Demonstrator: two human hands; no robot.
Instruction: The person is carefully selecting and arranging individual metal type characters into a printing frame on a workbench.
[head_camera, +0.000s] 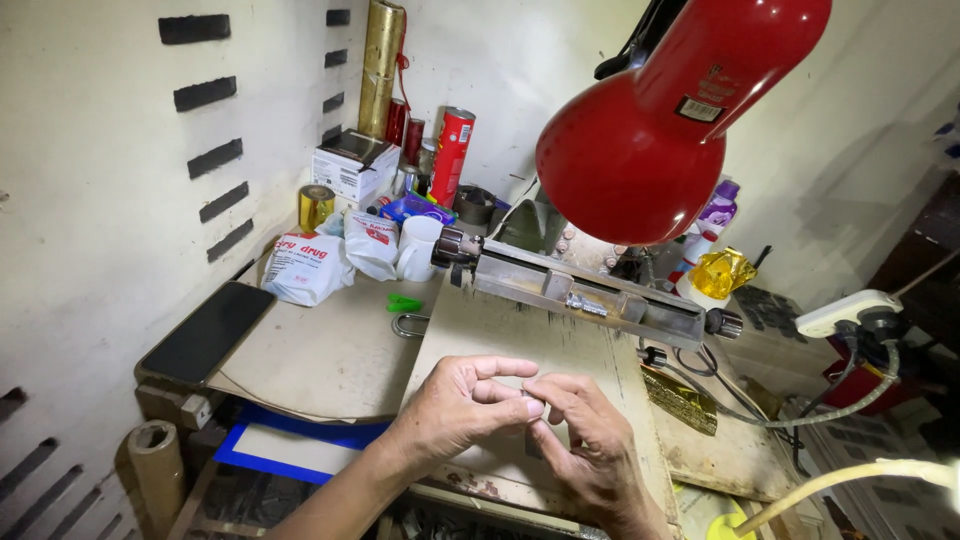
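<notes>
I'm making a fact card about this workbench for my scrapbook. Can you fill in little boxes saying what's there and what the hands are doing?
Place: cluttered wooden workbench beside a white wall
Left hand: fingertips pinched together with the right hand's
Right hand: pinching something too small to identify
Behind the hands: long metal tool across the board
Overhead: red lamp
Left edge: black phone
Back: white bags, red can, gold roll

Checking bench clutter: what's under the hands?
Under the left hand and right hand lies a bare, worn wooden board. Whatever the fingers pinch is hidden; so is the board directly beneath them.
</notes>
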